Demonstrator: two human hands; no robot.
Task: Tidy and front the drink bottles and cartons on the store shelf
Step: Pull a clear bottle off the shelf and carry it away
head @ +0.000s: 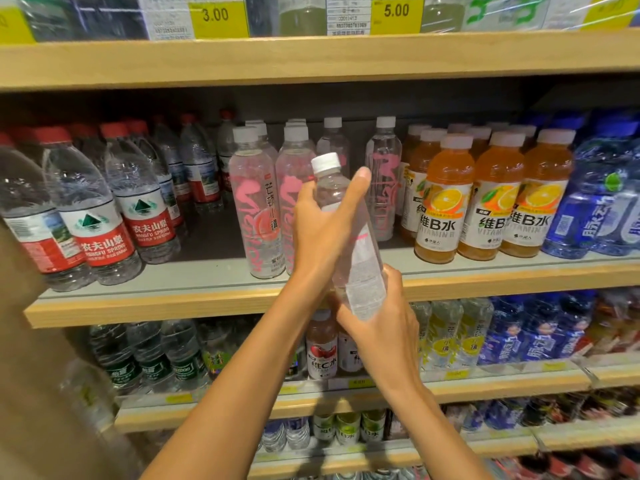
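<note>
Both my hands hold one clear white-capped bottle [349, 237], tilted with its cap to the upper left, in front of the middle shelf [207, 303]. My left hand [322, 223] grips its upper body, thumb raised along the neck. Lower down, my right hand [377, 320] is wrapped around its base. The bottle's label faces me with small print. Just behind stand matching clear bottles with pink lettering [256, 209], and one more stands further back [382, 178] beside an open gap.
Red-labelled water bottles [100, 216] fill the shelf's left, orange vitamin drinks [491, 202] and blue bottles [595, 206] the right. Yellow price tags [396, 10] hang on the shelf above. Lower shelves hold green-labelled water [152, 358], lemon bottles [446, 337] and blue packs.
</note>
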